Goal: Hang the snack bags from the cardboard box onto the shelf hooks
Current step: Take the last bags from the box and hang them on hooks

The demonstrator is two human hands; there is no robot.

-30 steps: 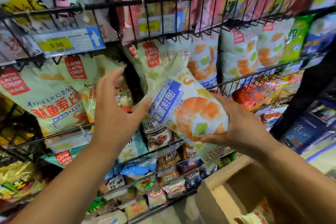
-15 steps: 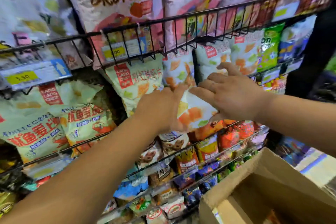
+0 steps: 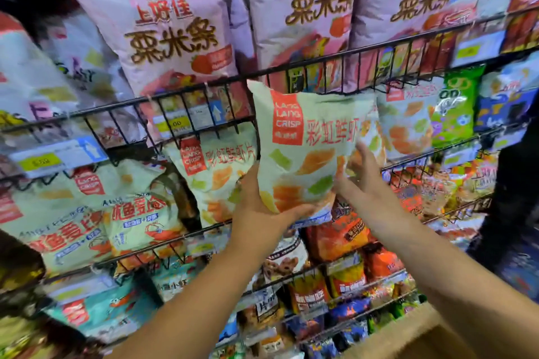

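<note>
A pale green Lang Lang Crisp snack bag (image 3: 303, 154) is held upright in front of the wire shelf, its top edge touching the black rail (image 3: 320, 60). My left hand (image 3: 256, 210) grips the bag's lower left corner, thumb across the front at the bottom. On the bag's right edge rests my right hand (image 3: 364, 186), fingers fairly straight and reaching behind it. More of the same bags (image 3: 210, 172) hang just left and right (image 3: 405, 125). The cardboard box (image 3: 408, 338) shows at the bottom right; its contents are out of view.
Large pink bags (image 3: 175, 32) fill the wire shelf above. Yellow price tags (image 3: 52, 157) clip to the rails. Squid-flavour bags (image 3: 73, 221) hang at the left; small orange and blue packets (image 3: 344, 242) crowd the lower rows. A dark shape (image 3: 519, 198) stands at the right edge.
The bag, earlier tilted low and then hidden behind both hands, now stands upright and higher against the rail. My left hand has taken its lower corner. The view has tilted upward.
</note>
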